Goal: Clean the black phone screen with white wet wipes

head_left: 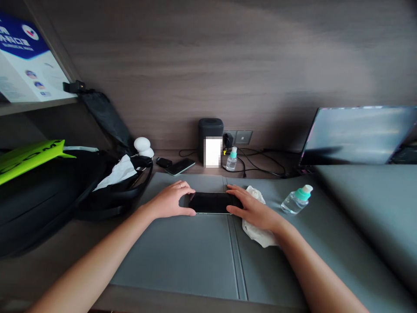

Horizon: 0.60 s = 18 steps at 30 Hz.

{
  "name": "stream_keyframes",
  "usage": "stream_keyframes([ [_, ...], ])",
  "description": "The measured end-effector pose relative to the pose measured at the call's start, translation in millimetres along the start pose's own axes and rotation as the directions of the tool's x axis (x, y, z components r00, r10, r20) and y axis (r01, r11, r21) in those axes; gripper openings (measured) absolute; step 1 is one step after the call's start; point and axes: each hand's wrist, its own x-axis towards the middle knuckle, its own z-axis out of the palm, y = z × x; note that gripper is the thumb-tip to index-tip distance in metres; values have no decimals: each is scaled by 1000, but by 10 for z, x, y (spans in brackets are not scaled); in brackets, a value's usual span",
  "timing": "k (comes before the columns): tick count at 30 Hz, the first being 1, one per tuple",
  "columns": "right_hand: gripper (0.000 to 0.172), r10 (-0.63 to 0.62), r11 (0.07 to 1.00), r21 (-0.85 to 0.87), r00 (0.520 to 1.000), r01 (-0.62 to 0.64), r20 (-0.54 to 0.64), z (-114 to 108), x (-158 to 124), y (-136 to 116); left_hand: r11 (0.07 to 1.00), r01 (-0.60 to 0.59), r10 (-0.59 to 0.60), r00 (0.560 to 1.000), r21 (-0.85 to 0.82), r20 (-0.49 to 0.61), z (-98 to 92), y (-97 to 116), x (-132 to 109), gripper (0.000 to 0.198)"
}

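Note:
A smartphone [211, 203] with a dark screen lies sideways at the middle of the grey desk mat [176, 252]. My left hand [171, 201] grips its left end between thumb and fingers. At the other end, my right hand [249, 206] pinches it the same way. Under and beside my right hand lies a crumpled white tissue [260, 236], partly covered by the hand and wrist. To the right of it, a clear spray bottle [295, 201] with a teal and white top rests tilted on the mat.
Along the back stand a black speaker-like box [211, 127], a second small bottle [231, 161], cables, another phone [180, 166] and a white round device [142, 145]. A black bag [48, 195] fills the left. At right is a monitor [355, 137].

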Motion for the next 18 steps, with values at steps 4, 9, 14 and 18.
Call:
stream_keyframes([
  [4,51,-2,1000,-18,1000,2,-14,13,9,21,1000,-7,7,1000,1,7,-3,4,2,57],
  [9,51,-9,999,-44,1000,8,-15,21,11,23,1000,-5,5,1000,3,-4,5,-5,3,56],
  [14,50,-5,999,-40,1000,4,-6,31,26,31,1000,-7,7,1000,-2,5,2,3,8,56],
  [18,49,-3,999,-48,1000,2,-18,31,29,25,1000,-13,13,1000,14,9,-8,10,6,56],
])
